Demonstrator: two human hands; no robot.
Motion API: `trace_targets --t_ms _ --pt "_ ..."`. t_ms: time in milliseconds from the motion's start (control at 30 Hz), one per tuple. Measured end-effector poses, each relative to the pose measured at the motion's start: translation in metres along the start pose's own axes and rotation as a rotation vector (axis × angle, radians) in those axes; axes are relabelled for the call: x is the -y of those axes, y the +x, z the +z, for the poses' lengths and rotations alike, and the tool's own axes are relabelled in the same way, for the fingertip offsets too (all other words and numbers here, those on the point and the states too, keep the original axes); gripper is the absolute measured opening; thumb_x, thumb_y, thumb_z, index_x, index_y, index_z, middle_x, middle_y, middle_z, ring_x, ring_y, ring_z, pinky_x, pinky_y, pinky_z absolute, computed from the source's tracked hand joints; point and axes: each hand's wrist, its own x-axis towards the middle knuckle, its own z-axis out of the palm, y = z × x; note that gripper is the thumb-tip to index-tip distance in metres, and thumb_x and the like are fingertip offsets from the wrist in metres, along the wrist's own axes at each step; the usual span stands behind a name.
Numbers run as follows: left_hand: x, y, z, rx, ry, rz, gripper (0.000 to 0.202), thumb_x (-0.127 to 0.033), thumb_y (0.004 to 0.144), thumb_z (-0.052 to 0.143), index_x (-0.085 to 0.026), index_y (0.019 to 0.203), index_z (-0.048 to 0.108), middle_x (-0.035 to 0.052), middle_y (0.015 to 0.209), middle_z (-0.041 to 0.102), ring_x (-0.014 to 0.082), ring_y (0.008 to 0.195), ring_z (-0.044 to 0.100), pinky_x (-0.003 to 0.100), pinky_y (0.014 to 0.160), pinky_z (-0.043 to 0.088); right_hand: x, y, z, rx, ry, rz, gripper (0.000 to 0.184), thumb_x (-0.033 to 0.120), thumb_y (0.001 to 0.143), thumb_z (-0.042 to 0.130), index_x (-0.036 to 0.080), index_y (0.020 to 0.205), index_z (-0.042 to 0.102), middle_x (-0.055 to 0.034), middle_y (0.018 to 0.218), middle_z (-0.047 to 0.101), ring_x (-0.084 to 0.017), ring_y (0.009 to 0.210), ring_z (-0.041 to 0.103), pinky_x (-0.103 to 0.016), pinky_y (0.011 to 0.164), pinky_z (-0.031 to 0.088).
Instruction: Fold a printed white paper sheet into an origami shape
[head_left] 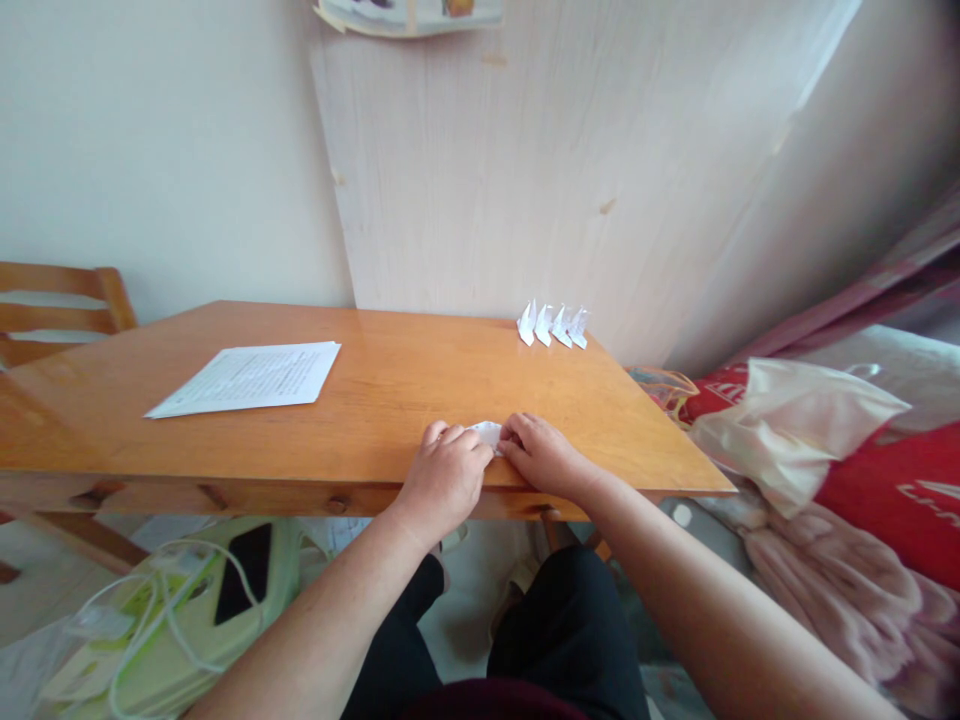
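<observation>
A small folded piece of white paper [489, 434] lies near the front edge of the wooden table [390, 390]. My left hand [444, 472] is curled with its fingertips pinching the paper's left side. My right hand [541, 455] pinches the paper's right side with bent fingers. Most of the paper is hidden under my fingers. At the table's far right stand several small folded white paper pieces [553, 325] in a row. A printed white sheet [251, 378] lies flat on the table's left half.
A pale wooden board [555, 170] leans against the wall behind the table. A wooden chair [56, 310] stands at the left. A plastic bag [795, 420] rests on red and pink bedding at the right. A green stool with white cables [165, 610] sits under the table.
</observation>
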Motion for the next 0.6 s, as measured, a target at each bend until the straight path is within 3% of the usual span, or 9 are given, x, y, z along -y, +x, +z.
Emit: trace_targets --t_ms 200,400,600 --pt "-0.006 -0.004 -0.006 -0.031 0.014 -0.038 0.022 -0.02 0.096 0.049 -0.023 0.092 0.07 0.007 0.093 0.071 0.028 0.098 0.056 0.049 0.09 0.031 -0.005 -0.005 -0.004 0.001 -0.021 -0.052 0.003 0.016 0.093 0.056 0.018 0.092 0.058 -0.0069 0.095 0.064 -0.019 0.09 0.059 -0.029 0.082 0.044" --pt "-0.008 -0.003 -0.006 -0.031 0.031 -0.06 0.019 -0.02 0.095 0.051 -0.024 0.093 0.069 0.0055 0.095 0.071 0.0286 0.1 0.055 0.051 0.09 0.031 -0.008 -0.008 -0.005 -0.023 -0.077 0.009 0.005 0.023 0.093 0.06 0.018 0.093 0.059 -0.0072 0.096 0.063 -0.02 0.091 0.058 -0.031 0.084 0.043" --pt "-0.009 -0.004 -0.006 -0.024 0.013 -0.07 0.027 -0.02 0.097 0.048 -0.031 0.107 0.071 0.0046 0.099 0.071 0.0287 0.101 0.054 0.051 0.091 0.03 -0.012 -0.011 -0.006 -0.031 0.01 0.005 0.003 0.018 0.091 0.06 0.018 0.093 0.058 -0.0065 0.095 0.062 -0.019 0.089 0.058 -0.03 0.081 0.044"
